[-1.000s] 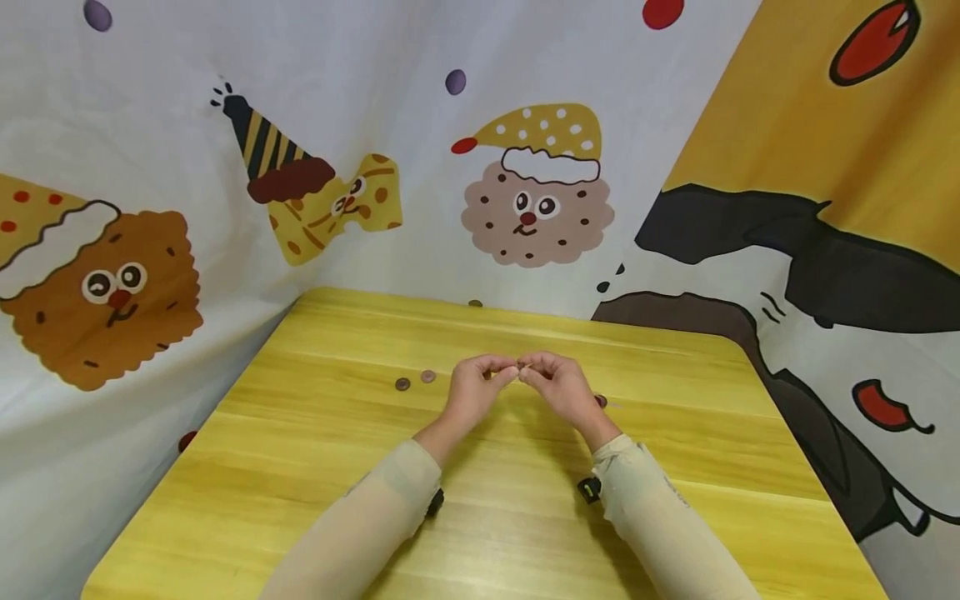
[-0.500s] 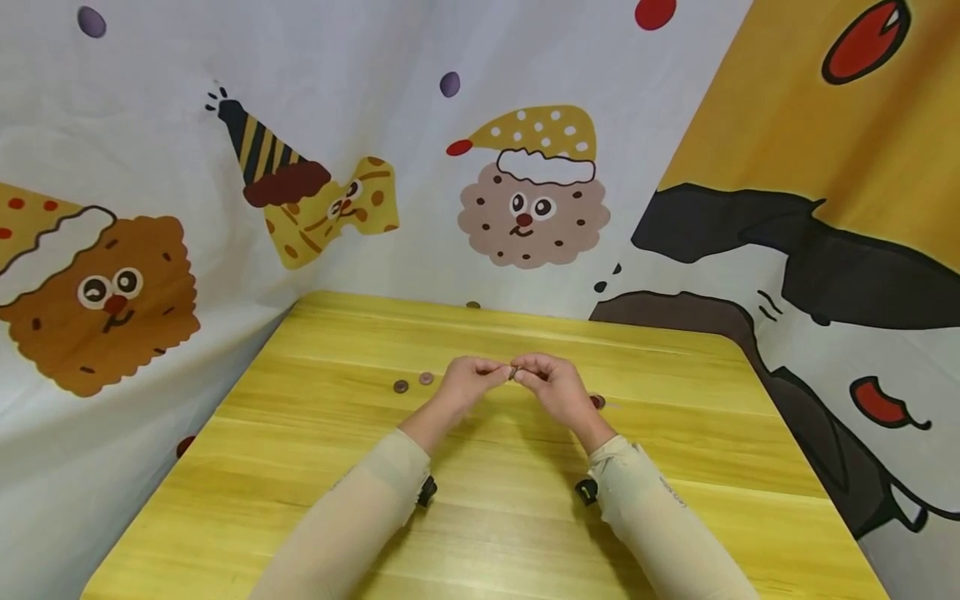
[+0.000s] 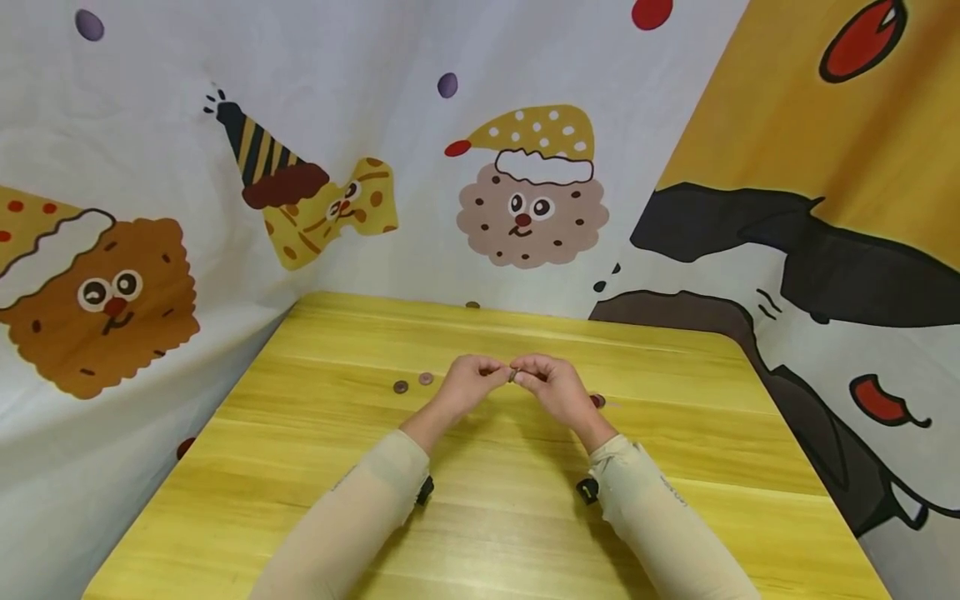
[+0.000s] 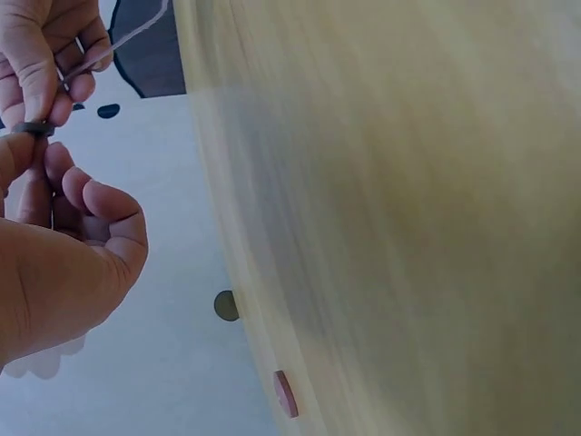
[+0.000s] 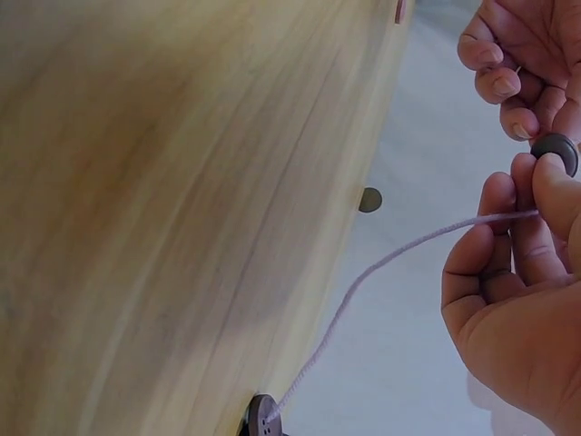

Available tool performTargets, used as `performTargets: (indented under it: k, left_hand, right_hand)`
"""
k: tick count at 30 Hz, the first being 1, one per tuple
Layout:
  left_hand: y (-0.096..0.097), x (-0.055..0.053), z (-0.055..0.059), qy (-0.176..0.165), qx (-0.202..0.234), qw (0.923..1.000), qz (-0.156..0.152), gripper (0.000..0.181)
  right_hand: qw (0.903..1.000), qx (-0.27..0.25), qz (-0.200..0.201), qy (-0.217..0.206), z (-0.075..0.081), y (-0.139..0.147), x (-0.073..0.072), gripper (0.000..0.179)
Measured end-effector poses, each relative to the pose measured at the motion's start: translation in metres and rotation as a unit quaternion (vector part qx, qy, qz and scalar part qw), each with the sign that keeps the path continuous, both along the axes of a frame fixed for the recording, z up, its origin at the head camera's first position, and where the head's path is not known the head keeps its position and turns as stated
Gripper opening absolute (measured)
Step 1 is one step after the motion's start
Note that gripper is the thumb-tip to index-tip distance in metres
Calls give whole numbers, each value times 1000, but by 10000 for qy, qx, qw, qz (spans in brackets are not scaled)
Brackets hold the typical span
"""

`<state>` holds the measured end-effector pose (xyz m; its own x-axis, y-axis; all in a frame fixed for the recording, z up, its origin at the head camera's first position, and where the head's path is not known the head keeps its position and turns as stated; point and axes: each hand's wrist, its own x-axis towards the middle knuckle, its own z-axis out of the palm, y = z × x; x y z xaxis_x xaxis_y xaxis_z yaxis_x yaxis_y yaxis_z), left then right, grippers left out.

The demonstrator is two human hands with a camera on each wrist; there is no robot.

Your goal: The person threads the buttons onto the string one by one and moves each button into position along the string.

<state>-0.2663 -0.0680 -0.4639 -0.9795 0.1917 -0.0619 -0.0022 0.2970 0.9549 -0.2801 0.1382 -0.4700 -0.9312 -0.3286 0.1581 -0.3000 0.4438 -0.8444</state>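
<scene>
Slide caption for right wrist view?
Left hand and right hand meet at a dark button, lilac cord trailing to another button.

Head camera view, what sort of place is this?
Probably an indoor tabletop craft spot, perhaps a curtained-off booth: there's a wood-grain table, cloth printed with cartoon snacks hung behind it and along its sides, and a brown button lying on top.

Cream sleeves [image 3: 341, 517], faint lettering [image 3: 673, 492], black wrist cameras [image 3: 587, 491]
</scene>
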Motion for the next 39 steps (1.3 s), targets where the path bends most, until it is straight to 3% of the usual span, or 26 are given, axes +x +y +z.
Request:
performTargets:
  k: [6, 12, 21, 27, 39]
  left_hand:
    - [-1, 1, -6, 146, 101, 9995, 267, 26]
    - [1, 2, -8, 576, -97, 9971, 488, 23]
    - [3, 2, -6, 856, -256, 9947, 502, 20]
    - [2, 3, -4, 854, -336, 9947, 463, 20]
    - [3, 8, -4, 1015, -311, 9934, 426, 18]
  right_hand:
    - [9995, 35, 202, -253, 4, 1, 1, 26]
    - [9986, -18, 290, -430, 6, 0, 4, 37]
    - [9996, 292, -22, -5, 9, -6, 9, 37]
    - [9985, 488, 31, 238, 8, -6, 8, 34]
    - [9876, 1389, -30, 737, 7, 7, 6, 35]
